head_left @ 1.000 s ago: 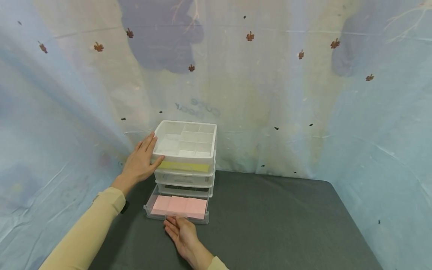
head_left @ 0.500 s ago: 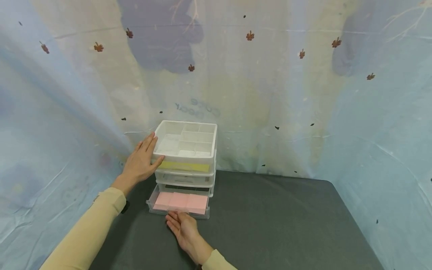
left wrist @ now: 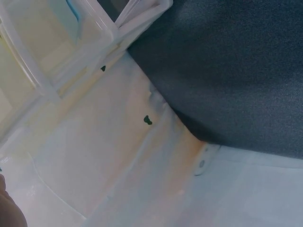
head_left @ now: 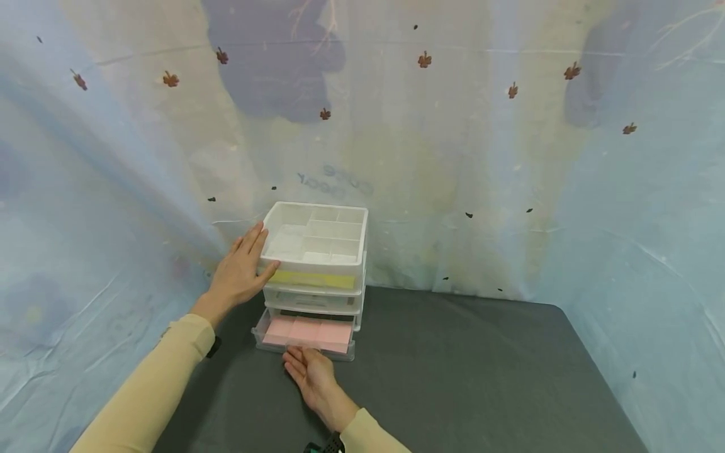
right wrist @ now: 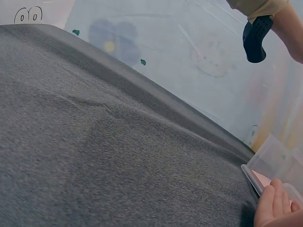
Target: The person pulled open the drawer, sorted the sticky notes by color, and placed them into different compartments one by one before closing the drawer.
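Note:
A white plastic drawer unit (head_left: 313,304) with a divided tray top (head_left: 311,259) stands at the back left of the dark table. Its clear bottom drawer (head_left: 269,346) is partly pulled out, with pink paper squares (head_left: 308,331) lying in it. My left hand (head_left: 238,274) rests against the unit's upper left side, fingers spread. Palm up, my right hand (head_left: 317,380) touches the front of the bottom drawer with nearly straight fingertips. In the right wrist view, the right hand's fingers (right wrist: 277,201) lie along the drawer front. The left wrist view catches just a sliver of hand.
Something yellow (head_left: 314,279) shows through an upper drawer. Behind and beside the dark table (head_left: 470,365) hangs a pale patterned curtain (head_left: 430,157), close to the back of the unit.
The bottom drawer has slid inward, away from me, with the right hand moving along at its front. The left hand has stayed on the unit's side.

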A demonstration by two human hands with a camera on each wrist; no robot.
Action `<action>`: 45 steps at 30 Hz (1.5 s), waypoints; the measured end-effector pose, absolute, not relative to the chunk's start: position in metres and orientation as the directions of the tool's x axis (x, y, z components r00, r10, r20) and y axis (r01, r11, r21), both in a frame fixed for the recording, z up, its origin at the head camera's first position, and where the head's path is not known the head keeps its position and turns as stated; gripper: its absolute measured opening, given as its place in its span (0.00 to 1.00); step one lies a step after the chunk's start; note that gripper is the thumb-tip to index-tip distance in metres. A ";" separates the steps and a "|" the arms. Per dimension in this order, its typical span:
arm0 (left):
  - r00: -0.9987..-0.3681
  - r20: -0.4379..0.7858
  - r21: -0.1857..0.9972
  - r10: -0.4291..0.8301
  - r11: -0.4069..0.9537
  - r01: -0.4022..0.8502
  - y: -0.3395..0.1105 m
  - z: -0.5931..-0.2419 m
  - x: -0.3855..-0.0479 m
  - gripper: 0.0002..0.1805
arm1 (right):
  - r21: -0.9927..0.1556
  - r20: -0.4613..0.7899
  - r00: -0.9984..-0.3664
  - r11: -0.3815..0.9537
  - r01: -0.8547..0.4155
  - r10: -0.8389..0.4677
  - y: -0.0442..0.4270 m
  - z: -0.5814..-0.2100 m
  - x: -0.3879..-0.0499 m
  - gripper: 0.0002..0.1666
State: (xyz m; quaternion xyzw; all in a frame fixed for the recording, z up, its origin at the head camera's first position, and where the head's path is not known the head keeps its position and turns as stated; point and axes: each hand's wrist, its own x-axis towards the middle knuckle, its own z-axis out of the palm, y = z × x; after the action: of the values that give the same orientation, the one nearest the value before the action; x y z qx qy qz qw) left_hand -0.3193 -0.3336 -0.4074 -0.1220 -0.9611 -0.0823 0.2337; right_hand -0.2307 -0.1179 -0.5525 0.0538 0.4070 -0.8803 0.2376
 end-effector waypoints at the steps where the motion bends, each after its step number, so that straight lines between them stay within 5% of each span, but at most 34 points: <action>1: -0.861 0.469 0.103 0.196 0.956 0.273 -0.333 -0.407 -0.319 0.48 | -0.692 -0.288 -0.881 -0.555 0.462 -0.375 -0.118 -0.553 -0.232 0.23; 45: -0.852 0.486 0.113 0.197 0.952 0.284 -0.335 -0.411 -0.319 0.48 | -0.677 -0.297 -0.882 -0.570 0.465 -0.365 -0.120 -0.546 -0.283 0.30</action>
State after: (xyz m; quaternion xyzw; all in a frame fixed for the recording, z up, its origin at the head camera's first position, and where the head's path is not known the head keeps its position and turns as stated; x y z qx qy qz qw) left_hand -0.3191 -0.3349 -0.4111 -0.1256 -0.9579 -0.0909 0.2417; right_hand -0.2828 -0.1197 -0.5460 0.0621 0.3996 -0.8840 0.2347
